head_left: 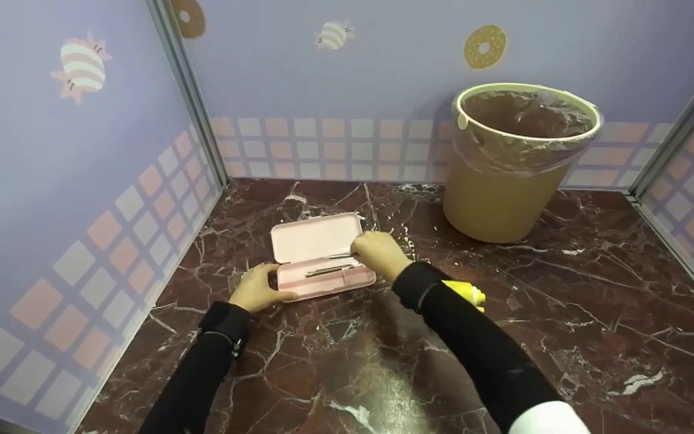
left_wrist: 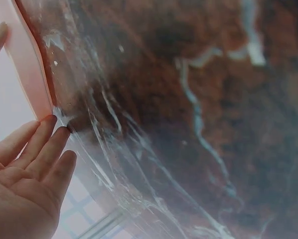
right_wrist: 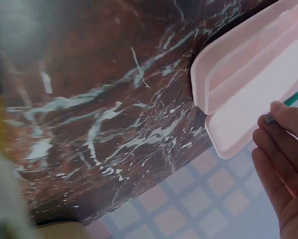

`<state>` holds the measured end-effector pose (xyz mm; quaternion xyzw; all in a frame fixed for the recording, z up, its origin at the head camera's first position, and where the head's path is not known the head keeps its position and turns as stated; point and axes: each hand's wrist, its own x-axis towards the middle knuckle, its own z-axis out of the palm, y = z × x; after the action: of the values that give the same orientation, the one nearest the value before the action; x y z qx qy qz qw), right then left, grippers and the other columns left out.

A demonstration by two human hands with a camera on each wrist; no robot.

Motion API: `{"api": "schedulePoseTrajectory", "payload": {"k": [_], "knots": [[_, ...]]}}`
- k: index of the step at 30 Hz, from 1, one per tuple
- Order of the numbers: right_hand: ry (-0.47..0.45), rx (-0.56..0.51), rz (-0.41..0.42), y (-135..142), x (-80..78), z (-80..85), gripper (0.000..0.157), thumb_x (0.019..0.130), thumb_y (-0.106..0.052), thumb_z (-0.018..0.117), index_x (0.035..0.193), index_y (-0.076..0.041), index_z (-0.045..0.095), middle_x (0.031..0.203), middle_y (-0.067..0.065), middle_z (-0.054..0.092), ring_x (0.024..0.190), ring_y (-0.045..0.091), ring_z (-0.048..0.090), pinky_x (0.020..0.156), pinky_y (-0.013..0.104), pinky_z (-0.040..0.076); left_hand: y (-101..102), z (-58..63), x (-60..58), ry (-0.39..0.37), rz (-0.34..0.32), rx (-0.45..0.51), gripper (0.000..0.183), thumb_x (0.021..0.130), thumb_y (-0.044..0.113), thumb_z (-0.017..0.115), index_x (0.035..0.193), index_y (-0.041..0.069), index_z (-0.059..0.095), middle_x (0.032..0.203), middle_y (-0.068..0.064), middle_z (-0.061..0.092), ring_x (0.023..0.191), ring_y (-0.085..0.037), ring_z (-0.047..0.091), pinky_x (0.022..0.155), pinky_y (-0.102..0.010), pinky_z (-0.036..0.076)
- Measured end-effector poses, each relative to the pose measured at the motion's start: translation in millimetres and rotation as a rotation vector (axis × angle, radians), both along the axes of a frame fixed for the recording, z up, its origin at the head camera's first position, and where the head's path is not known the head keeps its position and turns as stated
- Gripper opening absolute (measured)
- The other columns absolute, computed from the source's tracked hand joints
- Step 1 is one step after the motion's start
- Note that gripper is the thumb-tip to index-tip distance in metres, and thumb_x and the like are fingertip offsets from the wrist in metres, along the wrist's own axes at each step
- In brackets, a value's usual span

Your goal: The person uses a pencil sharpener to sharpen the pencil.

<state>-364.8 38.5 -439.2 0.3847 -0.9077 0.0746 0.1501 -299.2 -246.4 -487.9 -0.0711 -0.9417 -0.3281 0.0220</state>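
A pale pink pencil case (head_left: 290, 278) lies open on the marbled table, its lid (head_left: 317, 236) folded back toward the wall. My left hand (head_left: 256, 288) grips the case's left end, thumb and fingers spread on either side; the left wrist view shows the fingertips (left_wrist: 49, 119) right at its corner. Above the right end of the case, my right hand (head_left: 379, 250) pinches a thin green pencil (right_wrist: 297, 95) between thumb and index finger, its grey end poking out. Slim pencils (head_left: 329, 270) rest in the tray, which has a small divided section at the right.
Small white scraps (head_left: 406, 236) are scattered behind and right of the case. A yellow object with a white band (head_left: 466, 292) lies partly hidden under my right forearm. A tan bin (head_left: 491, 199) with a clear liner stands at the back right, near the patterned wall (head_left: 347, 84).
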Motion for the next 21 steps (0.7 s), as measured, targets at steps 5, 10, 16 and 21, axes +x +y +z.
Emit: {"api": "schedulePoseTrajectory", "payload": {"k": [5,10,16,21], "knots": [[0.024,0.013,-0.006,-15,-14.0,-16.2,0.02,0.084,0.002,0.065,0.065,-0.004,0.064,0.07,0.011,0.072,0.067,0.032,0.07,0.064,0.047,0.058,0,-1.7,2.8,-0.006,0.005,-0.006,0.074,0.077,0.027,0.089,0.132,-0.011,0.059,0.133,-0.031,0.063,0.129,-0.047,0.058,0.114,-0.056,0.043],[0.021,0.035,-0.052,-20,-21.7,-28.7,0.019,0.085,0.003,0.063,0.067,-0.003,0.067,0.074,0.014,0.074,0.07,0.035,0.072,0.064,0.049,0.059,2,0.2,2.1,0.01,0.009,-0.029,0.073,0.077,0.028,0.089,0.132,-0.01,0.059,0.133,-0.031,0.063,0.129,-0.048,0.057,0.114,-0.057,0.043],[-0.01,0.084,-0.081,-21,-26.1,-37.5,0.009,0.083,0.0,0.069,0.074,-0.002,0.072,0.08,0.016,0.076,0.075,0.037,0.074,0.068,0.049,0.06,2,0.9,0.9,0.009,0.008,-0.022,0.073,0.076,0.028,0.09,0.13,-0.01,0.06,0.132,-0.03,0.065,0.128,-0.046,0.059,0.114,-0.055,0.044],[0.021,0.096,-0.082,-24,-27.5,-39.2,0.009,0.084,-0.001,0.068,0.076,-0.003,0.073,0.081,0.015,0.077,0.074,0.035,0.074,0.067,0.048,0.061,-1,1.1,-1.1,0.006,0.013,-0.012,0.073,0.076,0.029,0.09,0.13,-0.009,0.061,0.132,-0.029,0.065,0.128,-0.045,0.059,0.114,-0.055,0.044]]}}
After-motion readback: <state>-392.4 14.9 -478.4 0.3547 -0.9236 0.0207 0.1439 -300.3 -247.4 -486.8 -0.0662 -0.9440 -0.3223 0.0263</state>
